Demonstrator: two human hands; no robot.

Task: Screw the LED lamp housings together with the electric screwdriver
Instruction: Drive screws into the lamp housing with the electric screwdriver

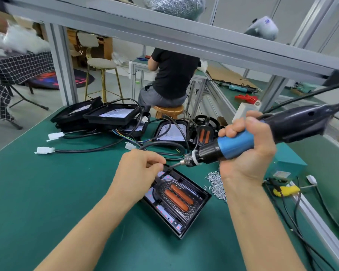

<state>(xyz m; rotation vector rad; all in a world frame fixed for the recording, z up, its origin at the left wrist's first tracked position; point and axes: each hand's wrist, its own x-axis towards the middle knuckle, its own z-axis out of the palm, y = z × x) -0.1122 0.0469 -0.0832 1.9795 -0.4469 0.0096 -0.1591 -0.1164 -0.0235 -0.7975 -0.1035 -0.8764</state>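
Mid-task. Housing [176, 200] at counter [47, 192] centre; left hand [139, 169] pinching at its 12 o'clock corner, right hand [245, 151] gripping screwdriver [235, 145], bit there. Stack [110, 116] at 11 o'clock pending; screws [216, 184] at 3 o'clock

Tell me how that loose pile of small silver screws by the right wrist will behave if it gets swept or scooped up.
The screws lie as a loose heap on the green mat, so a push would probably scatter them rather than move them together. They look tiny and smooth, likely slippery to pinch singly. Being cylindrical, strays may roll, though the mat probably slows them.
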